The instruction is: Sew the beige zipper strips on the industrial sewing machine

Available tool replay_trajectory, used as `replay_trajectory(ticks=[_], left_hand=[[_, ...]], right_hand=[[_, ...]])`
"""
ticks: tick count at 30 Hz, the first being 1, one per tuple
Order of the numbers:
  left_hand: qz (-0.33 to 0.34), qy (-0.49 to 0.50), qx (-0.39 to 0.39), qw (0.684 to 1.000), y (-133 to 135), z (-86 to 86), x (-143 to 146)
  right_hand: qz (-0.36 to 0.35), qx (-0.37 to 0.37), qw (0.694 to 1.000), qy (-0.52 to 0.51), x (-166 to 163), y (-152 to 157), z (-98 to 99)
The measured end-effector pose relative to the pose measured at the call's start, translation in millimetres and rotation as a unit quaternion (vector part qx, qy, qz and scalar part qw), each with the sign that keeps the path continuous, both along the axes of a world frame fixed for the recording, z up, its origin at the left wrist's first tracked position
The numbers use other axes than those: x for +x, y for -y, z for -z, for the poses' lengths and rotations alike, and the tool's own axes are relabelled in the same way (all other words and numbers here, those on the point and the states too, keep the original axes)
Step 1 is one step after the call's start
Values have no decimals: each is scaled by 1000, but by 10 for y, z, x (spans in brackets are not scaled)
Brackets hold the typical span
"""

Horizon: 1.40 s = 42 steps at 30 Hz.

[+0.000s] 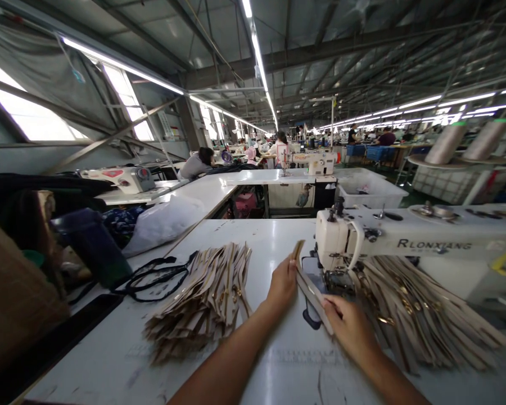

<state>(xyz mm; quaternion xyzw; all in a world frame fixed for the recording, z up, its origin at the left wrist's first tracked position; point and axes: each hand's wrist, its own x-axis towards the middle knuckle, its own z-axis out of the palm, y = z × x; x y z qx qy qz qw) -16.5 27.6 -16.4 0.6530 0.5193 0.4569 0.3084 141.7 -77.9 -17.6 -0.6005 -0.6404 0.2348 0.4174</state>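
The left hand [283,284] pinches a beige zipper strip [308,288] near its far end; the right hand [352,329] grips it lower down, its curled fingertips partly hidden. The strip slants over the sewing table [263,233], just left of the sewing machine [341,242], whose right end is cut off. One zipper heap [211,292] lies towards the table's left edge, beside a looped black cord [156,278]. The machine's arm hides the top of another bundle [421,315]. The table's near edge is out of view.
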Motion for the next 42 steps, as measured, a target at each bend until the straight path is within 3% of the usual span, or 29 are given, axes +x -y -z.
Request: replay_trajectory(ticks=[3, 4, 6, 9, 11, 19, 31, 37, 42], left_hand=[[-78, -53, 14, 995, 24, -48, -47], [-67, -70, 29, 995, 42, -62, -57], [40, -102, 80, 991, 86, -88, -67], [240, -137, 125, 953, 143, -109, -46], [287, -154, 123, 938, 158, -106, -15], [270, -204, 140, 930, 147, -72, 29], [281, -211, 146, 925, 141, -69, 21], [277, -218, 158, 922, 108, -26, 22], [287, -229, 168, 915, 76, -40, 11]], right_hand=[[20, -49, 999, -3, 41, -32, -16], [19, -68, 997, -5, 47, -34, -20], [18, -87, 996, 14, 60, -34, -19], [40, -35, 992, 117, 109, -38, 10], [49, 10, 984, 174, 163, -50, 48], [5, 33, 984, 177, 260, -78, 138], [-15, -16, 967, 255, 283, 26, -2], [-54, 13, 963, 262, 372, 91, 1], [-115, 20, 940, 321, 416, 19, -105]])
